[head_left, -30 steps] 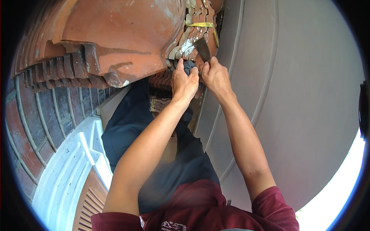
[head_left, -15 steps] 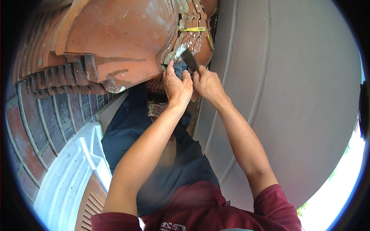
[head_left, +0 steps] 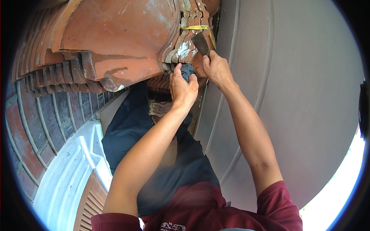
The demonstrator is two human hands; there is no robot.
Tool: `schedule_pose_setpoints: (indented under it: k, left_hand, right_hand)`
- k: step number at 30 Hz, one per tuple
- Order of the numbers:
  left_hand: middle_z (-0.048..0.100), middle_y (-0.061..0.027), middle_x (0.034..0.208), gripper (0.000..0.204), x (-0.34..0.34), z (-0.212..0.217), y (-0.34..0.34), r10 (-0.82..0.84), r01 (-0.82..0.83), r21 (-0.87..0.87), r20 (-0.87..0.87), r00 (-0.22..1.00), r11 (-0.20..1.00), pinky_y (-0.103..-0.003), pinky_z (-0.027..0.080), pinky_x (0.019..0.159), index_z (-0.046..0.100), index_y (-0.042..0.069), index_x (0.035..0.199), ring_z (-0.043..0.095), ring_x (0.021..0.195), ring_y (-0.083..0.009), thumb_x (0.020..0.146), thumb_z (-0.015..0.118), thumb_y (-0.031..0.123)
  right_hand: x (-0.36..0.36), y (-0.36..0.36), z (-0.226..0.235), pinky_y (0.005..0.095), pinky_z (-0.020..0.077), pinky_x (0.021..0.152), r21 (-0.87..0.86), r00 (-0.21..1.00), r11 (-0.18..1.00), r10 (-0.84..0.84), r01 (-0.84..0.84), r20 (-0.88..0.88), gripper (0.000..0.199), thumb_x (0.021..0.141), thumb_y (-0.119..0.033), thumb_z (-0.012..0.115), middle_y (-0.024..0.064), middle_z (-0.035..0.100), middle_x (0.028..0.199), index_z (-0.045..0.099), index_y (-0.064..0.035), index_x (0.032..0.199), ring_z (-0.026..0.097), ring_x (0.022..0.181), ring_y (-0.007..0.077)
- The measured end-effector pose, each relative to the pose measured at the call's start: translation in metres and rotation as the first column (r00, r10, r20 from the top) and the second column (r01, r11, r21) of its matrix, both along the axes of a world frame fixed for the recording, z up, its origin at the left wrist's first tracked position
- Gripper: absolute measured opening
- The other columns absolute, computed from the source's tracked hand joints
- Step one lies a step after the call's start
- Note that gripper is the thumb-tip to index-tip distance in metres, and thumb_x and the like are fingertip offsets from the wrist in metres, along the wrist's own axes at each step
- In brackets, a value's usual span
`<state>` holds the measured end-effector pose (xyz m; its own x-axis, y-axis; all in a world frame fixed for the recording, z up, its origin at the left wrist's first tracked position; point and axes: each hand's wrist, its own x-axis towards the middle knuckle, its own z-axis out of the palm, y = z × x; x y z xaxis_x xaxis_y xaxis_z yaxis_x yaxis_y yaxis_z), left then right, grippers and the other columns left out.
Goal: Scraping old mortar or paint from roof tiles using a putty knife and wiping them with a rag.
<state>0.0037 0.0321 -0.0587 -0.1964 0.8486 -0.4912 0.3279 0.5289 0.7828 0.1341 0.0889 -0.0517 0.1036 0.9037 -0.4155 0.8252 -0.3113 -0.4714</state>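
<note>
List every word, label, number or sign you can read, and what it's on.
Yellow band across the tiles: a few dark letters, not copied out here.
White print on the maroon shirt: too small to read.
Lower yellow strip: too small to tell.

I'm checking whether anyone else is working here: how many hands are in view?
2. The left hand grips a dark bundle by the tiles; the right hand, to its right, grips a scraper. No other hands show.
</note>
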Motion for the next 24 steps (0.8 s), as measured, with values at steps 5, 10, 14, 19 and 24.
schedule_pose_setpoints:
  k: [5,10,14,19,24]
  left_hand:
    - [0.060,-0.0258,0.124,0.058,-0.002,-0.002,0.001,0.075,-0.071,0.055,-0.071,0.995,0.996,-0.041,0.043,0.103,0.050,-0.003,0.137,0.059,0.115,-0.0349,0.085,0.065,0.019]
    - [0.052,-0.0264,0.122,0.059,0.001,0.009,0.001,0.117,-0.109,0.139,-0.054,0.992,0.984,-0.046,0.038,0.105,0.043,-0.006,0.139,0.051,0.117,-0.0400,0.088,0.060,0.019]
    - [0.050,-0.0256,0.124,0.059,-0.003,0.009,0.003,0.131,-0.120,0.134,-0.078,0.988,0.984,-0.046,0.037,0.105,0.040,-0.006,0.141,0.050,0.118,-0.0403,0.091,0.059,0.019]
    - [0.049,-0.0251,0.124,0.060,-0.002,0.009,-0.003,0.118,-0.102,0.226,-0.060,0.991,0.969,-0.046,0.037,0.105,0.038,-0.006,0.142,0.049,0.119,-0.0402,0.091,0.059,0.018]
    - [0.051,-0.0239,0.131,0.061,-0.004,0.007,-0.003,0.101,-0.094,0.108,-0.058,0.993,0.990,-0.044,0.036,0.109,0.042,-0.004,0.142,0.049,0.125,-0.0385,0.090,0.062,0.021]
  right_hand:
    - [-0.008,-0.011,-0.001,0.0547,0.0503,0.085,-0.082,0.951,0.948,0.309,-0.307,0.014,0.033,0.096,-0.029,0.049,0.0328,0.066,0.089,0.059,0.0021,0.097,0.064,0.092,0.0500]
    - [-0.005,-0.007,0.005,0.0553,0.0502,0.084,-0.007,0.991,0.991,0.133,-0.133,0.001,0.031,0.095,-0.027,0.050,0.0333,0.066,0.088,0.059,0.0024,0.094,0.064,0.090,0.0496]
    - [-0.006,-0.002,-0.003,0.0551,0.0508,0.083,0.012,0.988,0.989,0.149,-0.150,0.037,0.031,0.095,-0.027,0.050,0.0330,0.066,0.086,0.059,0.0024,0.094,0.064,0.089,0.0504]
    - [-0.011,-0.011,-0.004,0.0547,0.0508,0.084,-0.014,0.985,0.986,0.165,-0.165,0.045,0.031,0.095,-0.027,0.050,0.0332,0.066,0.088,0.060,0.0023,0.096,0.064,0.090,0.0501]
    - [-0.011,-0.004,-0.002,0.0529,0.0504,0.086,-0.003,0.994,0.994,0.105,-0.105,0.035,0.030,0.094,-0.024,0.050,0.0326,0.066,0.089,0.060,0.0034,0.098,0.064,0.092,0.0486]
